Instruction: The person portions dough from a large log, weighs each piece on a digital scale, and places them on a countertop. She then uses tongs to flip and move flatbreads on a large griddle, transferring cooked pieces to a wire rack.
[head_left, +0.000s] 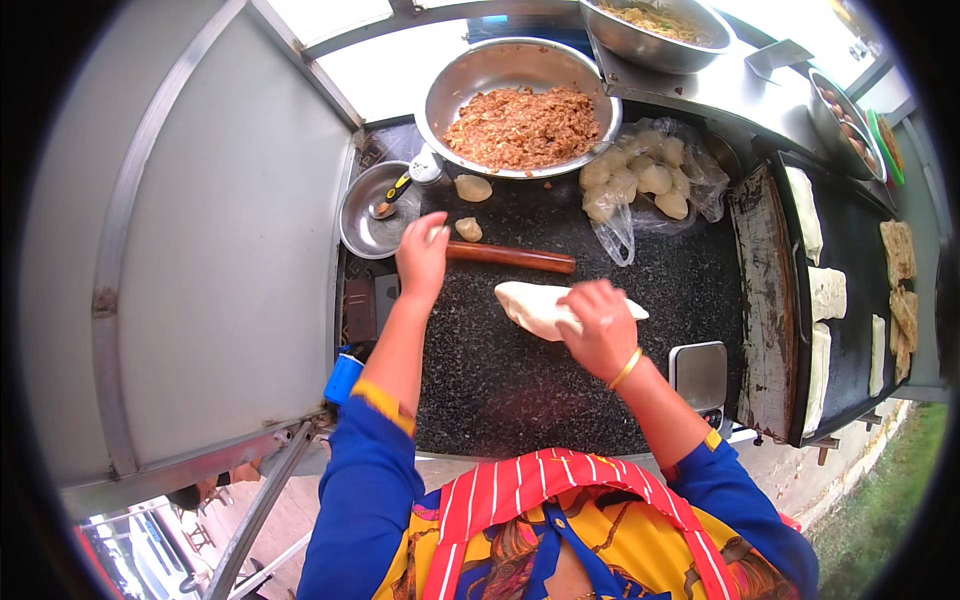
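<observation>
On the black speckled countertop (495, 382) lies a flattened, pointed oval of dough (529, 307). My right hand (600, 322), slightly blurred, is over its right half with the fingers bent; whether they grip it is unclear. My left hand (424, 251) is at the left end of a brown wooden rolling pin (517, 257), with a small pale lump, apparently dough, at its fingertips. Beyond the pin rest two dough pieces, a larger one (473, 188) and a smaller one (469, 229). A metal bowl (367, 232) with a yellow-and-black-handled spoon stands just beyond my left hand.
A big steel bowl (517, 169) of meat filling stands at the back, beside a plastic bag of dough balls (652, 176). A digital scale (697, 375) sits at the right. Farther right, a black griddle (862, 322) carries several flat dough pieces. A grey panel (210, 262) bounds the left side.
</observation>
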